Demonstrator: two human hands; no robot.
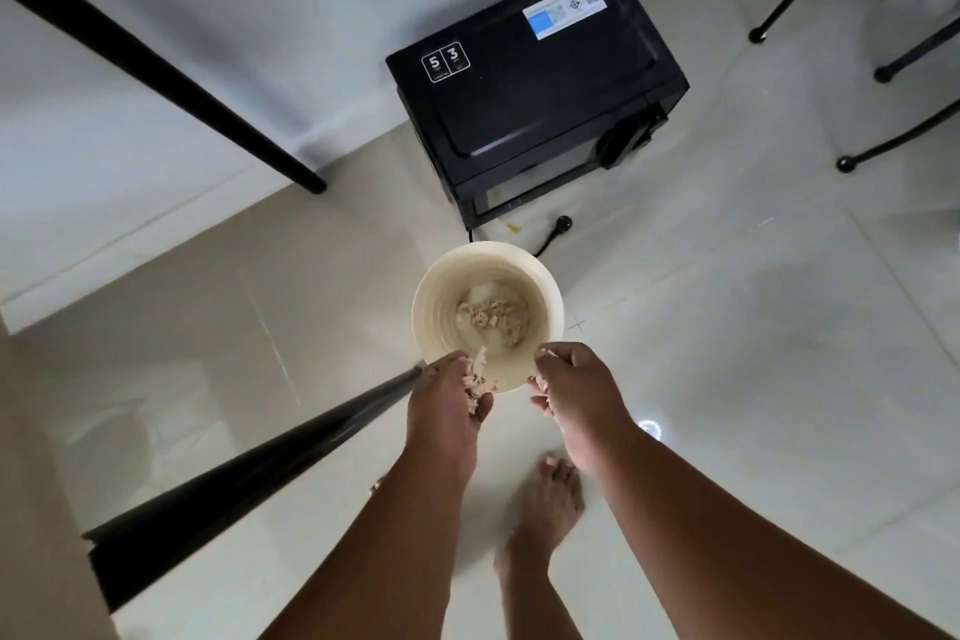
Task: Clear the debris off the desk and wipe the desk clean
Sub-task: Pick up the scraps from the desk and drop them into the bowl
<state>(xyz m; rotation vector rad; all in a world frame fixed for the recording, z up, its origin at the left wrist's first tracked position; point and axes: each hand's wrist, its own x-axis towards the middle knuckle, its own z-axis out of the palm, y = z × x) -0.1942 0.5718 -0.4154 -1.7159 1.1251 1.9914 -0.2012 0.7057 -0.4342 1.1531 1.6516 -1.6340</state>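
Both hands hovering over bin (441, 296): left hand (449, 392) clutching debris (475, 382) at near rim, right hand (574, 382) pinching crumbs. Scraps piling inside bin. Judging clearing part-done; surface unseen, wiping pending.

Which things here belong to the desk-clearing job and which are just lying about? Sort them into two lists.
Part of the job:
- cream bin on the floor
- debris in the bin
- left hand, holding scraps over the bin's rim
- right hand, holding bits beside the bin

Just lying about:
- black microwave on the floor
- its plug
- chair legs
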